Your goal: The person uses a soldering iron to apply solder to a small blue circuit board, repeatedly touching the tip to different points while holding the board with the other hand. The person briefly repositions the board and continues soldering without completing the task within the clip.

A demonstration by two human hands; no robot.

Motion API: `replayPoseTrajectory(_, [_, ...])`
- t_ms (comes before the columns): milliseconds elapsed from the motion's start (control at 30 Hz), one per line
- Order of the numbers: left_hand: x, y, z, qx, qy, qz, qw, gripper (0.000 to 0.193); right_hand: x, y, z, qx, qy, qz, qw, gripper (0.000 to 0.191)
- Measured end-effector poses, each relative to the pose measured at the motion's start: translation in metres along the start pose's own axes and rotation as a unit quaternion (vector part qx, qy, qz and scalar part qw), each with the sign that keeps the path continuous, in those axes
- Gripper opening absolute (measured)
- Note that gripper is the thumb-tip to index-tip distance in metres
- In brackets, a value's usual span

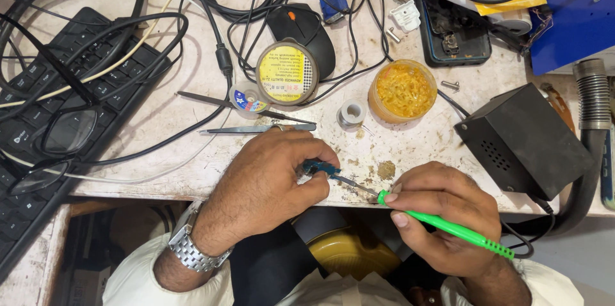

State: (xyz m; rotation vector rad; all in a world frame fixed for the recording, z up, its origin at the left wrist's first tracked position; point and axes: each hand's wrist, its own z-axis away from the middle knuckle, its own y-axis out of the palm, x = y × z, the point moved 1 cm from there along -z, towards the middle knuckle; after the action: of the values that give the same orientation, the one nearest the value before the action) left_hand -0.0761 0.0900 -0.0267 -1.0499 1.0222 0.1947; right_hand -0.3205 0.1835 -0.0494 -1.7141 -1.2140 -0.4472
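My left hand (266, 181) pinches a small blue circuit part (320, 168) at the near edge of the workbench (192, 88). A metal watch (189, 245) is on that wrist. My right hand (442, 213) grips a green-handled soldering iron (461, 230) like a pen. Its metal tip (355, 185) reaches left and touches or nearly touches the blue part.
Tweezers (256, 129) lie just beyond my left hand. Further back are a yellow-labelled round tin (287, 74), a solder spool (352, 114), an amber jar of flux (402, 91), a black mouse (306, 27), tangled cables, a keyboard (57, 107) with spectacles (54, 146), and a black box (522, 143) on the right.
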Motion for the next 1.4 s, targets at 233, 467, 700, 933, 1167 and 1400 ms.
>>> replayPoseTrajectory(233, [0.0007,-0.0009,0.0003,-0.003,0.007,0.003,1.000,0.024,-0.0012,0.0024,0.0003,0.001,0.000,0.009,1.000,0.014])
replayPoseTrajectory(467, [0.0024,-0.0017,0.0003,-0.003,0.020,0.005,1.000,0.023,-0.0023,0.0034,0.0003,0.002,0.001,0.004,1.000,0.013])
replayPoseTrajectory(700, [0.0026,0.0030,-0.0010,-0.010,0.039,0.000,0.999,0.022,-0.0022,0.0013,0.0022,0.005,-0.006,0.016,1.000,0.014])
replayPoseTrajectory(933, [0.0019,0.0029,-0.0012,-0.004,0.027,0.005,1.000,0.022,-0.0016,0.0013,0.0018,0.005,-0.013,0.017,1.000,0.015])
replayPoseTrajectory(1167, [-0.0005,0.0029,-0.0011,-0.006,0.030,0.003,1.000,0.023,-0.0011,0.0006,0.0029,0.002,-0.018,0.019,1.000,0.015])
replayPoseTrajectory(1400, [-0.0008,0.0027,-0.0007,-0.013,0.037,0.001,0.999,0.023,-0.0017,-0.0003,0.0025,0.001,-0.025,0.015,1.000,0.016])
